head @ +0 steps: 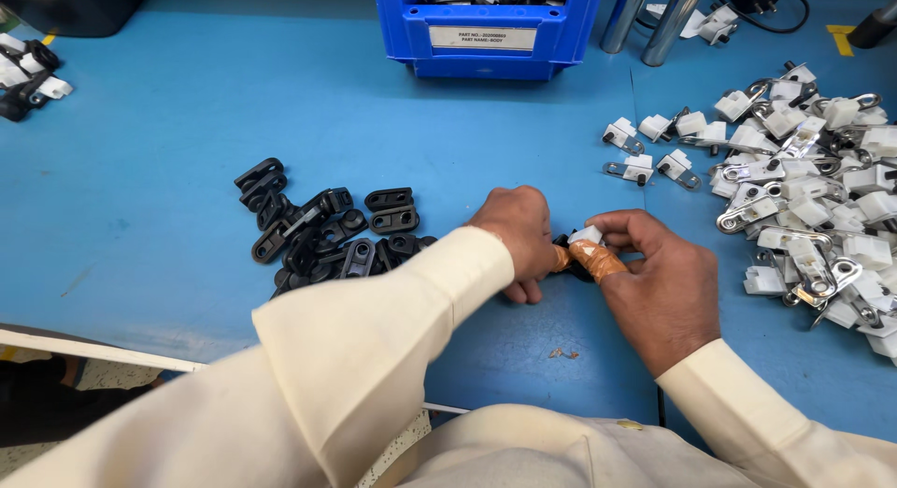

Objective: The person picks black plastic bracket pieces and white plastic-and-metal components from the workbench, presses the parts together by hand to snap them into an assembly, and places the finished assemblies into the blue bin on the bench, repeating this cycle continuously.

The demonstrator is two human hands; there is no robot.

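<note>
White clip piece is sitting on a small black part between both hands — the right hand is pinching it with taped fingers, the left hand is gripping from the other side, low over the blue table.

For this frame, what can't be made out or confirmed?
- Head view: the black part under the small white piece is mostly hidden by the left hand and right hand.
- Blue bin: cut off by the top edge, contents unclear.
- Metal-and-white pile: runs off the right edge.
- Small debris on the blue table: too small to identify.
</note>
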